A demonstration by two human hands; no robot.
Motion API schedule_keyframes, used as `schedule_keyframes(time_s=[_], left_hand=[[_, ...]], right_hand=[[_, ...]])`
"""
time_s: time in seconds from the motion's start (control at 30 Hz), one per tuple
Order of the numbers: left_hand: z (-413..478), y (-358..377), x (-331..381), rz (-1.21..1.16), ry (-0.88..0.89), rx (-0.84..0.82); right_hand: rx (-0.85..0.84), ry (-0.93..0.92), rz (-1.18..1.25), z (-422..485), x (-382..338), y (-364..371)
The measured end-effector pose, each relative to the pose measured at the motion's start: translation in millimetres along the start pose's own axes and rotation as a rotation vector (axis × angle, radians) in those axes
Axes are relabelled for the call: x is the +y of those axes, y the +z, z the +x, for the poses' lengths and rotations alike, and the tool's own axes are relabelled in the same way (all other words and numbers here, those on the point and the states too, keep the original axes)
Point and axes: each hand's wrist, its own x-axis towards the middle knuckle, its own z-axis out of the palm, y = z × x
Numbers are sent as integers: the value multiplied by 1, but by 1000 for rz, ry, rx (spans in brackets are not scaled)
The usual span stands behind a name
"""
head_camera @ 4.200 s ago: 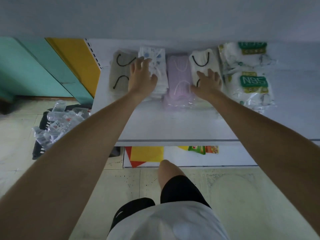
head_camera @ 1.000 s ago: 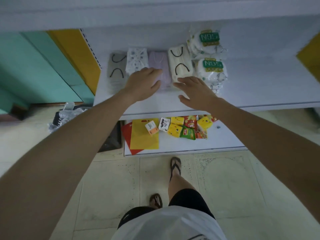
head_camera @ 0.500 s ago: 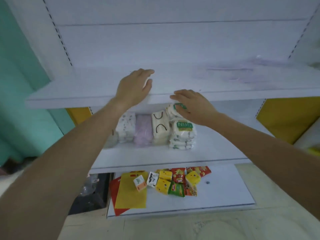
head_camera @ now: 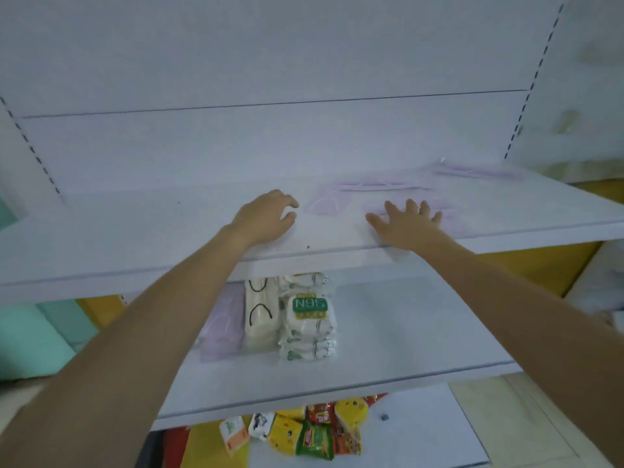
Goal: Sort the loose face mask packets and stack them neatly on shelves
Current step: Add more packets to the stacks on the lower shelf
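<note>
On the upper shelf [head_camera: 135,231], head view, our left hand [head_camera: 265,219] rests loosely curled, holding nothing. Our right hand [head_camera: 407,224] spreads straight fingers over a loose lilac packet [head_camera: 452,222]. We should slide it flat, then pinch its edge, as the film likely slips.

Upper shelf [head_camera: 135,251] lip hides tops of white stack [head_camera: 258,315] and the rear N95 packs [head_camera: 309,319]. Left arm [head_camera: 152,332] covers purple stack [head_camera: 224,325] left side. Right hand [head_camera: 405,224] covers part of a purple packet [head_camera: 452,219]; outline faint. Snacks [head_camera: 314,434] half under middle shelf [head_camera: 405,349], print unreadable.
</note>
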Motion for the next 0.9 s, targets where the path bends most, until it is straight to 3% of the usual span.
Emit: schedule_keyframes(time_s=[0.1, 0.23, 0.3, 0.5, 0.6, 0.73, 0.9], left_hand=[[44, 10, 3, -17, -4, -68], [97, 25, 5, -31, -61, -103], [116, 34, 8, -61, -105, -122], [154, 47, 7, -172, -158, -174], [166, 44, 3, -325, -246, -162], [166, 44, -5, -538, -324, -125], [158, 47, -23, -757, -412, 124]], right_hand=[[-77, -51, 15, 22, 3, -3], [-95, -420, 113, 36, -8, -2], [-105, -501, 222, 40, -11, 0], [-203, -501, 697, 67, -3, -11], [-61, -400, 862, 95, 4, -20], [214, -377, 424, 152, 17, -25], [-54, -311, 167, 206, 11, -22]])
